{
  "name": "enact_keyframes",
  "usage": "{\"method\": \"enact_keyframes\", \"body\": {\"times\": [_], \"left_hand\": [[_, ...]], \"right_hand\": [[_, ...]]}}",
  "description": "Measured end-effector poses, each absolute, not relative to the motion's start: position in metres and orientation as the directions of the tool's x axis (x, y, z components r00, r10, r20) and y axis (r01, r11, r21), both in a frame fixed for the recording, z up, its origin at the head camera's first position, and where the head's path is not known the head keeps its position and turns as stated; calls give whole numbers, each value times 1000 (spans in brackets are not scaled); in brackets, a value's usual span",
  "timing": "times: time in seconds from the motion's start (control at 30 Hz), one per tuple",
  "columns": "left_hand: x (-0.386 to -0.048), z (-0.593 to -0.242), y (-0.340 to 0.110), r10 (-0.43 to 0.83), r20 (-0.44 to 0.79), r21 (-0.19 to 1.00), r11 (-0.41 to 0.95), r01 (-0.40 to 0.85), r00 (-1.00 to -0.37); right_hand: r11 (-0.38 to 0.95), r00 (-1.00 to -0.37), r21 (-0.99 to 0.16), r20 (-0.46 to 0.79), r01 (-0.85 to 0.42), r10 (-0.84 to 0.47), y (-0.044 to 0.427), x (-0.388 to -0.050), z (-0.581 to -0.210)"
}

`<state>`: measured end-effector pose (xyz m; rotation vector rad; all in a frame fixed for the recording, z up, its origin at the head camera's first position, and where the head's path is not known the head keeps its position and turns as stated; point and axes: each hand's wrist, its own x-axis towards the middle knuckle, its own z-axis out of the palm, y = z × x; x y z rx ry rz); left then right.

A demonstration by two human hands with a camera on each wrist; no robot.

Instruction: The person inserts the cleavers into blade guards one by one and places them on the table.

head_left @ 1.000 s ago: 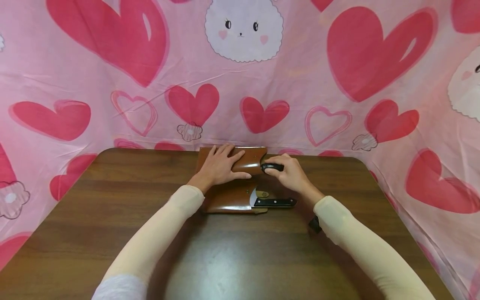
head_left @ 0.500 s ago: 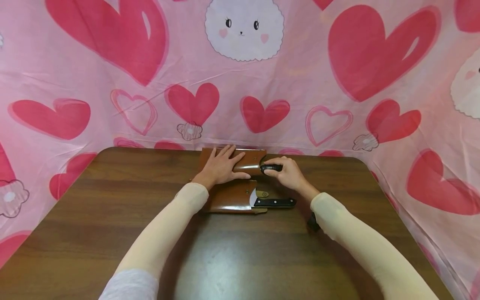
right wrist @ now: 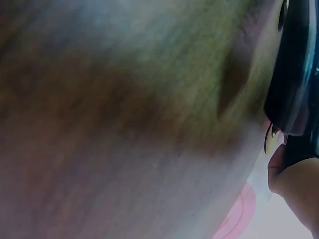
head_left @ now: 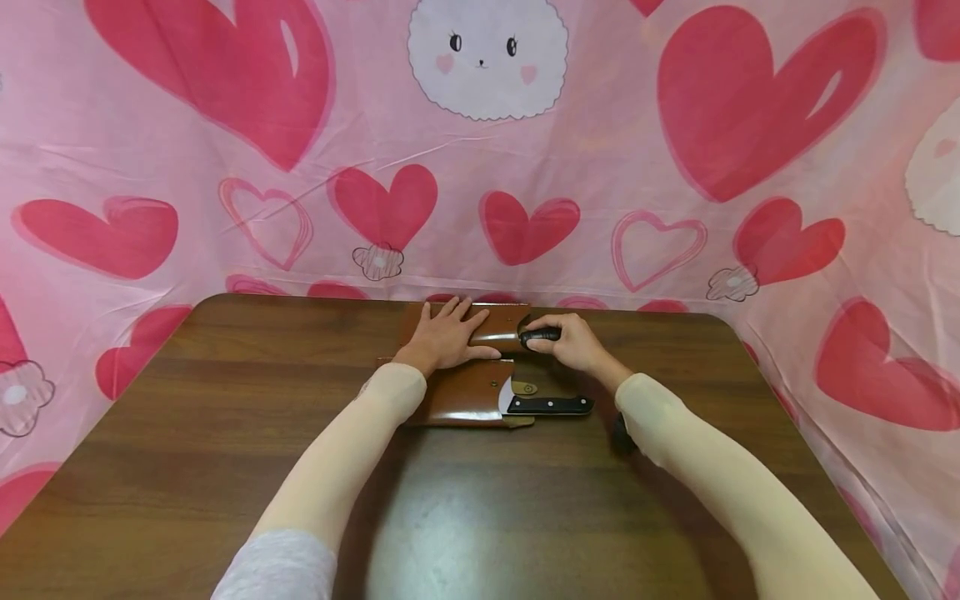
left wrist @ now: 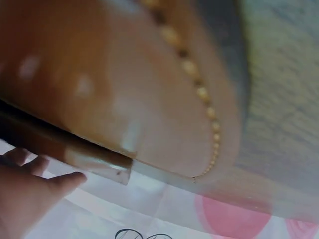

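Two brown leather sheaths lie one behind the other on the wooden table in the head view. My left hand [head_left: 446, 335] rests on the far sheath [head_left: 501, 327], fingers spread, its thumb near the front edge. At that sheath's right end, my right hand [head_left: 579, 343] grips a black knife handle [head_left: 537, 335]; any blade is hidden inside the leather. Closer to me, the near sheath [head_left: 457, 393] holds a knife with a riveted black handle [head_left: 551, 405], a sliver of its blade showing. Light stitching runs along a sheath [left wrist: 164, 99] in the left wrist view.
A pink cloth [head_left: 465, 208] printed with hearts hangs right behind the table's back edge. Below my right wrist sits a small dark object [head_left: 622, 435], partly hidden by the sleeve. The brown table [head_left: 225, 400] extends to both sides and toward me.
The far sheath has shifted slightly toward me, along with both hands. My left forearm has swung a little to the right. The near sheath and its knife stay put.
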<state>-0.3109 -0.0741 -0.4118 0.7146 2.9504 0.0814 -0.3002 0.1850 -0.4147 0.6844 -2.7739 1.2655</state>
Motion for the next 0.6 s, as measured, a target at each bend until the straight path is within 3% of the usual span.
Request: {"method": "enact_keyframes", "body": {"times": [0.3, 0.6], "left_hand": [[-313, -414, -71, 419, -145, 123, 906, 404, -896], [-313, -416, -73, 399, -174, 138, 915, 379, -900]], "right_hand": [[541, -883, -721, 214, -432, -418, 189, -304, -418], [555, -897, -743, 138, -374, -420, 185, -306, -418]]}}
